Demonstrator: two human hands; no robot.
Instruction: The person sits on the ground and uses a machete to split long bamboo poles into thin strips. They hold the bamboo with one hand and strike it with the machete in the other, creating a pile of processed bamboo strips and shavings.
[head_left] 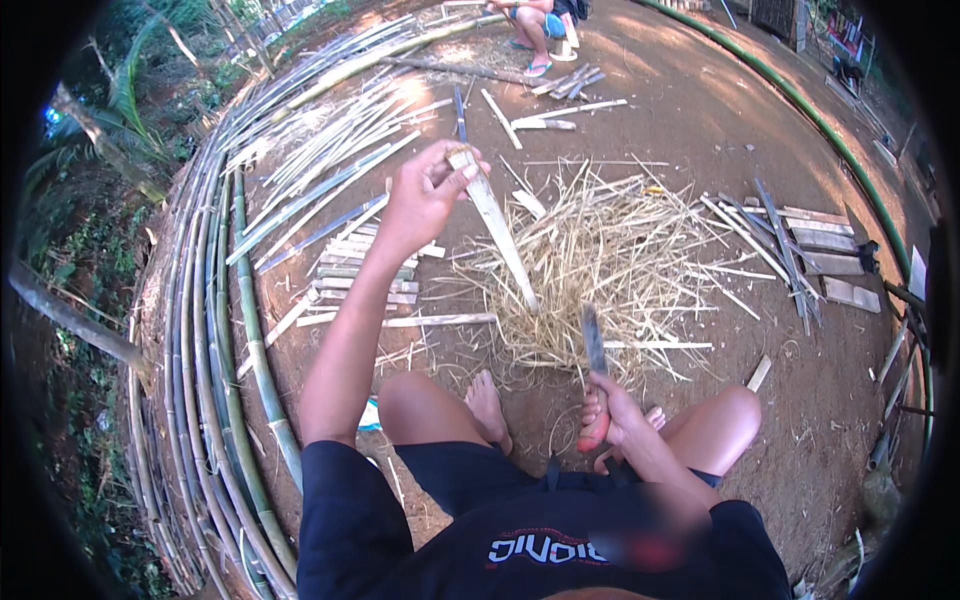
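Raised out in front, my left hand [430,195] is closed round the upper end of a pale split-bamboo strip [495,222]. The strip slants down to the right and narrows toward its lower end, which is over the edge of a heap of shavings [610,260]. My right hand [615,408] grips the red-orange handle of a knife [594,338] close to my lap. Its dark blade points away from me, up toward the shavings, apart from the strip.
Long bamboo poles [215,330] curve along the left. Short split pieces [365,265] lie stacked left of the heap, with thin strips [330,150] beyond. More slats [825,245] lie at right. Another person [538,30] sits at the far side. My bare foot [487,405] is near the shavings.
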